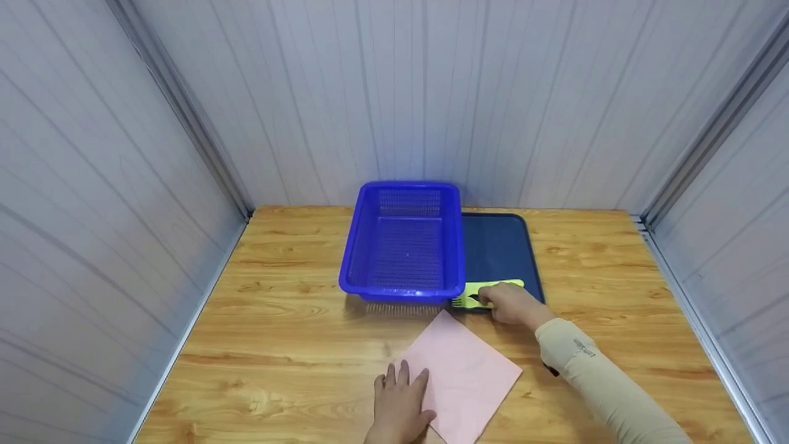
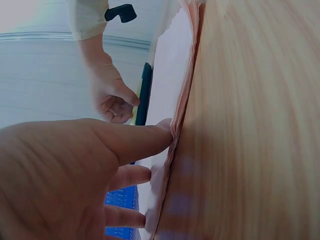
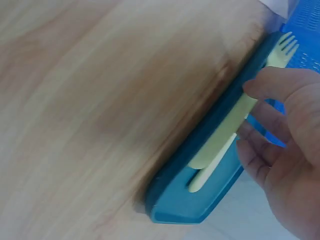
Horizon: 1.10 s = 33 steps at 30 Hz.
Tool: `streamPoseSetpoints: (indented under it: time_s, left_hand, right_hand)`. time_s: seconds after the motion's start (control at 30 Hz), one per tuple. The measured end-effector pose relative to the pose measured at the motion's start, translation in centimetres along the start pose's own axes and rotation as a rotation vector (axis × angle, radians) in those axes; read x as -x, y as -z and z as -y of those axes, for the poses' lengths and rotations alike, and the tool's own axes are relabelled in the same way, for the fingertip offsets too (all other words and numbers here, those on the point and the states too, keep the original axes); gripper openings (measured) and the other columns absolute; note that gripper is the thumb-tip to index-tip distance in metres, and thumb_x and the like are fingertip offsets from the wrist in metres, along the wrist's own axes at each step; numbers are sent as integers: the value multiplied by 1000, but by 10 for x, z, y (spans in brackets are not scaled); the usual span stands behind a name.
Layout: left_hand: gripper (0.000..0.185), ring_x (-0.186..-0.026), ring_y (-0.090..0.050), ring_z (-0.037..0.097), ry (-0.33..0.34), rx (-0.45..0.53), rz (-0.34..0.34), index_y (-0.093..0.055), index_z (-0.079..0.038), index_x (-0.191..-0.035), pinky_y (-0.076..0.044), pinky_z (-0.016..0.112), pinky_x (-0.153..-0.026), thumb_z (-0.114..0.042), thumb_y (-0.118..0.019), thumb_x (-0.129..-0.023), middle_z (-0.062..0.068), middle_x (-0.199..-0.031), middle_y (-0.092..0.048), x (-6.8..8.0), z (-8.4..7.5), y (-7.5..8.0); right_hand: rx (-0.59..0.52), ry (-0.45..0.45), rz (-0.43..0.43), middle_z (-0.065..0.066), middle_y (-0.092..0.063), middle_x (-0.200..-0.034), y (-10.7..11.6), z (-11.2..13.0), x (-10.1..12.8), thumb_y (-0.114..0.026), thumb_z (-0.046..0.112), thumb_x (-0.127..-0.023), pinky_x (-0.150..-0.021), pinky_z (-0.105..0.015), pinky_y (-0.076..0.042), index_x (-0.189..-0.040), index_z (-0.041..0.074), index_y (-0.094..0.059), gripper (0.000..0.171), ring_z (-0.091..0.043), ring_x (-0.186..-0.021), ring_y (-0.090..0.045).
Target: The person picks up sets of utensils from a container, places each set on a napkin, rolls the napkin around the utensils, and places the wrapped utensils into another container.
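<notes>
A yellow-green plastic fork point(image 1: 468, 301) point(image 3: 280, 50) lies along the front rim of a dark blue tray point(image 1: 499, 246) point(image 3: 200, 200). My right hand point(image 1: 508, 305) point(image 3: 280, 125) pinches its handle, thumb on top and fingers curled behind. In the right wrist view a second pale utensil handle point(image 3: 210, 172) lies under the fork. A pink cloth point(image 1: 468, 370) point(image 2: 170, 75) lies flat on the table in front of the tray. My left hand point(image 1: 397, 401) point(image 2: 125, 145) rests flat on the cloth's near left corner with straight fingers.
A blue perforated basket point(image 1: 400, 246) point(image 3: 305, 30) stands left of the tray, touching it. The wooden table point(image 1: 277, 345) is closed in by grey panel walls point(image 1: 123, 185) on the left, back and right.
</notes>
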State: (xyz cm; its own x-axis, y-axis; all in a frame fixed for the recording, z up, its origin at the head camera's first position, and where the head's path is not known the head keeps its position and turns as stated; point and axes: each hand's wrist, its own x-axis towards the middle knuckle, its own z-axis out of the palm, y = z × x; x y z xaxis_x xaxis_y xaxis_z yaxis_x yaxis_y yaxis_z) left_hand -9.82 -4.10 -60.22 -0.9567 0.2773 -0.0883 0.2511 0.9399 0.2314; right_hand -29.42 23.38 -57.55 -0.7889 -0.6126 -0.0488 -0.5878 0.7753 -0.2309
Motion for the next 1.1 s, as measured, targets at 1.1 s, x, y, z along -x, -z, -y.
streamPoseSetpoints:
  time_s: [1.1]
  left_hand:
    - [73, -131, -35, 49, -6, 21, -5, -52, -20, -140, -30, 65, -100, -53, -73, -78, 25, -142, -43, 2, 2, -6]
  right_hand:
    - [107, 113, -603, -5, -64, -72, -51, 101, 21, -83, 10, -68, -46, -39, -46, -84, 11, -69, 21, -26, -60, -60]
